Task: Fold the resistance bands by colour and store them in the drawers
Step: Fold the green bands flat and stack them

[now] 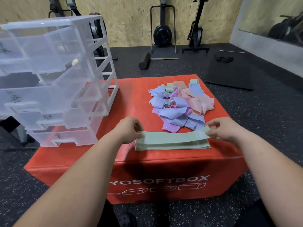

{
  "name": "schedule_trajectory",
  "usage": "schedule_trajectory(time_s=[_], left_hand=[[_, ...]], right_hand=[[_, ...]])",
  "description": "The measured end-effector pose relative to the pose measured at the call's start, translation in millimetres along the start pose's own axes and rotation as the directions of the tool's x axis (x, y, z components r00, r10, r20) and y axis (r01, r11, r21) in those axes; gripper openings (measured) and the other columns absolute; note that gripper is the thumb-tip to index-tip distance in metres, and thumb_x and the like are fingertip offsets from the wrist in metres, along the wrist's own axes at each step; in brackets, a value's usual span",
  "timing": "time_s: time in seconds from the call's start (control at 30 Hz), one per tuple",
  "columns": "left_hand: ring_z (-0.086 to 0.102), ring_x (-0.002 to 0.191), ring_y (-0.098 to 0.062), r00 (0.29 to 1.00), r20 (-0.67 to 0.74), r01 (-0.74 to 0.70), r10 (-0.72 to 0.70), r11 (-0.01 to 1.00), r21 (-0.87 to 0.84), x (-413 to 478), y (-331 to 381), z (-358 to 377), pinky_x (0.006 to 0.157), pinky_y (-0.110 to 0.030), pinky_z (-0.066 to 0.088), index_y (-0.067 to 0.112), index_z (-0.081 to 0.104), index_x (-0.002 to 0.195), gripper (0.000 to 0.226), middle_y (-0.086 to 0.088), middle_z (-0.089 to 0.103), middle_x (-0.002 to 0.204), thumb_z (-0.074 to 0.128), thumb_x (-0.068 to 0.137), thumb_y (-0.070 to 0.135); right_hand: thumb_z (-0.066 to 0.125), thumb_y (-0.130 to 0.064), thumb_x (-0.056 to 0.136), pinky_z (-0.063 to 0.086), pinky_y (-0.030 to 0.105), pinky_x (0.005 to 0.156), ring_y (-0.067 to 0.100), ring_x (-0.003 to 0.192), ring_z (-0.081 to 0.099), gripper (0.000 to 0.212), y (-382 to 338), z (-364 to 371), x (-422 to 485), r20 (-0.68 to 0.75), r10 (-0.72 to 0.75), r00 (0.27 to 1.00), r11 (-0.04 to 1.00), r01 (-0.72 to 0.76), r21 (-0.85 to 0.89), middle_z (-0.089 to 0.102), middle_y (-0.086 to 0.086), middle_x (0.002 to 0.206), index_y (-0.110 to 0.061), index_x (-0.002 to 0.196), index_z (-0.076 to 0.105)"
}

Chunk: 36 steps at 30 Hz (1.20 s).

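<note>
- Left hand [129, 130]: thumb and fingers pinch the left end of the green band [173, 135].
- Right hand [221, 128]: thumb and fingers pinch the right end of the same band. Neither hand is free.
- Band position: it spans between my two hands, directly in front of me, over the near part of the red box [131, 95].
- Long axis: the band runs left to right across my body, roughly parallel to the near edge of the box.
- Stack [172, 145]: flat green bands lie on the box just under the held band, on the same left-to-right axis. I cannot tell whether the band's middle touches the top layer.
- Governing relation: band and stack match in direction and ends, so I judge that the next move is a level lowering with both hands and no rotation. The stack's near edge shows below the band, so a slight draw toward me should square the edges.
- Pile [180, 107]: unsorted blue, purple, peach and green bands lie behind the stack, nearer my right hand.
- Drawers [54, 79]: the clear unit stands on the left side of the box, nearer my left hand, with several drawers pulled out. The stack lies apart from it, to its right.
- Status: judged early. No coloured bands show through the drawers.
</note>
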<state>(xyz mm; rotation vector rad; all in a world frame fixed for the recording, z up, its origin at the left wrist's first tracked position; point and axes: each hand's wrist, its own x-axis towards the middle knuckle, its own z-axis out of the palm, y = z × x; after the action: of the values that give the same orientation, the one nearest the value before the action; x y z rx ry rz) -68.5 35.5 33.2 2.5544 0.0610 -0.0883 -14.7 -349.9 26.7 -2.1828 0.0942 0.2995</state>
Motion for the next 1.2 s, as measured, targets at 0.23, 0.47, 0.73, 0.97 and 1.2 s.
schedule_trajectory(time_s=[0.23,0.47,0.73,0.97,1.2], left_hand=[[0.065,0.067,-0.008,1.000,0.014,0.021,-0.022,0.997,0.071,-1.8,-4.5,4.5,0.057,-0.016,0.043,0.021,0.075,0.088,0.016,0.003,0.075,0.086,0.088,0.079,0.017],[0.067,0.085,-0.018,0.999,0.029,-0.042,0.037,0.979,0.198,-1.5,-6.6,11.9,0.074,-0.027,0.053,0.022,0.074,0.090,0.012,0.005,0.074,0.091,0.080,0.082,0.018],[0.066,0.094,-0.016,0.992,-0.005,-0.119,0.123,0.971,0.207,1.1,-13.8,8.4,0.081,-0.031,0.051,0.027,0.072,0.110,0.031,0.010,0.069,0.105,0.085,0.082,0.035],[0.069,0.088,-0.020,0.967,0.213,-0.200,0.138,0.930,0.308,-7.0,-15.4,16.8,0.079,-0.041,0.061,0.033,0.062,0.135,0.073,0.009,0.067,0.120,0.094,0.070,0.032],[0.054,0.089,-0.012,0.962,0.179,-0.258,0.208,0.907,0.332,-11.6,-20.3,15.9,0.078,-0.029,0.043,0.031,0.061,0.138,0.075,0.007,0.068,0.122,0.093,0.071,0.036]], right_hand=[[0.083,-0.001,0.075,0.057,0.041,0.064,0.022,0.056,0.059,0.031,4.4,9.4,8.0,0.006,-0.045,0.999,0.959,0.044,-0.279,0.064,0.002,0.068,-0.019,0.100,0.077],[0.087,-0.017,0.075,0.045,0.026,0.062,0.015,0.069,0.065,0.029,-0.6,17.1,7.6,0.041,-0.069,0.997,0.852,0.080,-0.517,0.071,-0.005,0.079,-0.030,0.099,0.077],[0.095,-0.037,0.070,0.046,0.028,0.083,0.014,0.097,0.066,0.054,-1.1,4.1,7.4,0.126,-0.141,0.982,0.799,0.188,-0.571,0.071,-0.010,0.107,-0.034,0.119,0.072],[0.097,-0.034,0.062,0.053,0.033,0.095,0.014,0.105,0.065,0.067,1.5,7.5,0.8,0.257,-0.177,0.950,0.663,0.308,-0.683,0.069,-0.012,0.110,-0.043,0.122,0.070],[0.095,-0.037,0.063,0.055,0.035,0.093,0.014,0.100,0.067,0.060,0.0,10.7,-1.8,0.265,-0.196,0.944,0.631,0.328,-0.703,0.069,-0.013,0.105,-0.044,0.117,0.071]])
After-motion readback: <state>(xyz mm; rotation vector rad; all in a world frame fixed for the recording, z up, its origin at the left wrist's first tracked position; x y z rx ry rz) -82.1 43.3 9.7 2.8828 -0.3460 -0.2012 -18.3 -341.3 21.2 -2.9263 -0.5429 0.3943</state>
